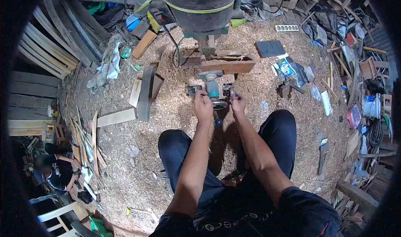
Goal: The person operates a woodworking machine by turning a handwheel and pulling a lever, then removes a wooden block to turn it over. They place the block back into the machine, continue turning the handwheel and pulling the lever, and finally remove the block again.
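Observation:
A green and grey machine (pixel 212 88) with a handwheel (pixel 219 104) stands in front of me, between my hands. My left hand (pixel 203 105) has its fingers closed at a dark metal part (pixel 192 89) on the machine's left side. On the other side, my right hand (pixel 238 103) is closed at a similar dark part (pixel 228 89). Whether either hand grips these parts is too small to tell. Behind the handwheel lies a wooden piece (pixel 227 65) across the machine, under a large dark cylindrical housing (pixel 200 7) with a yellow band.
Wood shavings cover the floor (pixel 138 153). Planks (pixel 145 93) lie to the left, and boards (pixel 46 49) lean at the upper left. A co-worker (pixel 60 172) is at the lower left. A dark flat block (pixel 270 48) and plastic packaging (pixel 288 68) lie at the right.

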